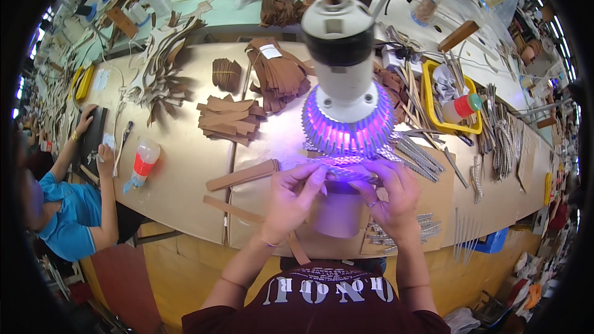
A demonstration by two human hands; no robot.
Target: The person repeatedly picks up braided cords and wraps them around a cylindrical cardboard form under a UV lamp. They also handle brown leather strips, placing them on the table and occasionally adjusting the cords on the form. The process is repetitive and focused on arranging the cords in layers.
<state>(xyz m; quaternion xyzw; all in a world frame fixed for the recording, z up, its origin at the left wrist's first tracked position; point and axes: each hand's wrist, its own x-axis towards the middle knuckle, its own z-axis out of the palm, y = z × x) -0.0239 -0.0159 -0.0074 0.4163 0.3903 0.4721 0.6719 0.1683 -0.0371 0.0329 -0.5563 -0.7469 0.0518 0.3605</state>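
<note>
A braided strip [349,174], washed in purple light, is stretched between my two hands. My left hand [297,196] pinches its left end between thumb and fingers. The other end is in the fingers of my right hand [391,193], which wears a ring. Just beyond the strip, a lamp [348,102] with a white body and a ribbed, glowing purple rim hangs low over the table. Below my fingers stands a brown cylinder [336,216]. Flat brown strips [242,175] lie left of my left hand. Short silvery braided pieces [405,232] lie under my right wrist on cardboard.
Brown strip bundles [232,117] lie at the back left. A yellow basket [450,125] holds a red-labelled bottle [462,107] at the right. Another red-banded bottle [144,162] stands left, near a co-worker in a blue shirt [77,210]. Silvery braids [421,156] lie right of the lamp.
</note>
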